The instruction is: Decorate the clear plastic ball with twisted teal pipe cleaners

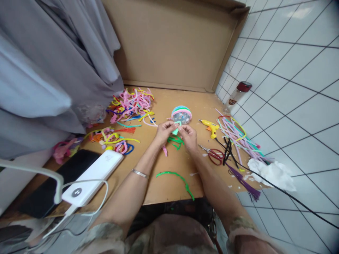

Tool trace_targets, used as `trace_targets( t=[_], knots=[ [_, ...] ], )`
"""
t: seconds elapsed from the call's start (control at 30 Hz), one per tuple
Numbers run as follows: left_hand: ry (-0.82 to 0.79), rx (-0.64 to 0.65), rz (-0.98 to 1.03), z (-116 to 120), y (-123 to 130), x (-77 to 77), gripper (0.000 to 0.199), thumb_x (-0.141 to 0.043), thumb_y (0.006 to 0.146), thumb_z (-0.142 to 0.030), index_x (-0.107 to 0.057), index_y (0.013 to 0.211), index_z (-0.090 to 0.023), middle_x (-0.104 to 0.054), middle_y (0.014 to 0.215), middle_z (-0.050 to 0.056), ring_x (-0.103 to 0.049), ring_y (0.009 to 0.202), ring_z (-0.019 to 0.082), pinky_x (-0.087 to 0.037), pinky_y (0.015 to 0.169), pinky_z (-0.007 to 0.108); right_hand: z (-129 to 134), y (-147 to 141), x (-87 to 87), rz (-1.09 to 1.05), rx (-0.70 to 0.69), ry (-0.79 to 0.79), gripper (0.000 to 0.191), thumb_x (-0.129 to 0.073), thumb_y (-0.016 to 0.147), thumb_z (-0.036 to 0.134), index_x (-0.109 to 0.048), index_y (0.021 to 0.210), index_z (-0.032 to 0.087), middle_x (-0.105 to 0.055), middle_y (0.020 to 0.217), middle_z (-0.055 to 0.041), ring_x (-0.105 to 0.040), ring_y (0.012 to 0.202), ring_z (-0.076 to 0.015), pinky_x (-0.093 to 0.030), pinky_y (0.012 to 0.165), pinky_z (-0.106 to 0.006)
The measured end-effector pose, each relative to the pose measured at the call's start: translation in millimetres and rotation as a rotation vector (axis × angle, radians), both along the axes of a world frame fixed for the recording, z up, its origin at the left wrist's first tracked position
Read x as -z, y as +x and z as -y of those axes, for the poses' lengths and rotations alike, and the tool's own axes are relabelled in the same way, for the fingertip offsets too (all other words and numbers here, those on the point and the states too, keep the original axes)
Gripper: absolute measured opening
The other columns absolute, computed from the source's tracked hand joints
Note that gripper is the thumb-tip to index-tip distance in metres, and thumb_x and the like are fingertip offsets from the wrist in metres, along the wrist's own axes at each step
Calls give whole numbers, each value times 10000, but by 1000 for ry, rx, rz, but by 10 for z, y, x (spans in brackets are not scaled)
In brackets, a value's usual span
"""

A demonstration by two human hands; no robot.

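Pinching a small mint-green fuzzy stem (175, 132) between them, the fingers of the left hand (164, 132) and the right hand (188, 136) are drawn close together above the middle of the wooden counter (159, 188). Just beyond the fingertips sits a rounded, clear ornament with blue, green and pink bands (181, 115). Short dark-green fuzzy pieces (176, 141) lie just below the hands, and a curved bright-green fuzzy stem (182, 178) lies towards the near edge.

To the right are a yellow glue gun (211, 128), red-handled metal scissors (215, 156) and black fuzzy stems (228, 151). Farther out, a bundle of lilac stems (235, 135) runs along the right edge, with a purple tassel (247, 185) and white fluffy wadding (272, 173) towards the near right corner.

To the left, a tangled pink, yellow and blue heap of stems (135, 104) fills the far left corner; a white plastic power bank (92, 178) lies towards the near left corner. A brown cardboard panel (174, 46) stands along the far edge.
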State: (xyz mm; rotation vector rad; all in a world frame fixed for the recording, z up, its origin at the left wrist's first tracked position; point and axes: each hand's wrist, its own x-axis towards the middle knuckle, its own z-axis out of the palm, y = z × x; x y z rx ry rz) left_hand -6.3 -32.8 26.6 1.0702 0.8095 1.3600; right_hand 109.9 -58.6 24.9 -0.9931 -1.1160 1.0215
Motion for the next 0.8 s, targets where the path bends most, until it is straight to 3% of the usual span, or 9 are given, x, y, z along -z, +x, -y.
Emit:
trace_targets(
  t=[0.37, 0.6, 0.8],
  knots=[
    [-67, 85, 37, 10, 39, 33, 373, -828, 561, -430, -652, 715, -139, -535, 553, -42, -439, 484, 59, -353, 468, 187, -8, -37, 25, 10, 110, -2, 281, -702, 628, 450, -567, 657, 206, -572, 587, 42, -474, 551, -95, -388, 530, -211],
    [-75, 41, 0, -11, 7, 43, 387, -851, 521, -436, -648, 646, -131, -519, 518, -42, -428, 480, 55, -351, 466, 187, -14, -64, 97, 18, 109, 25, 260, -681, 681, 441, -579, 688, 202, -566, 603, 39, -494, 567, -99, -421, 567, -226],
    [-103, 87, -24, 8, 3, 11, 441, -857, 489, -476, -671, 706, -140, -576, 594, -26, -484, 511, 69, -382, 434, 178, -15, -55, 114, 66, 151, 52, 260, -672, 697, 448, -581, 692, 205, -592, 638, 30, -519, 597, -107, -438, 587, -229]
  ],
)
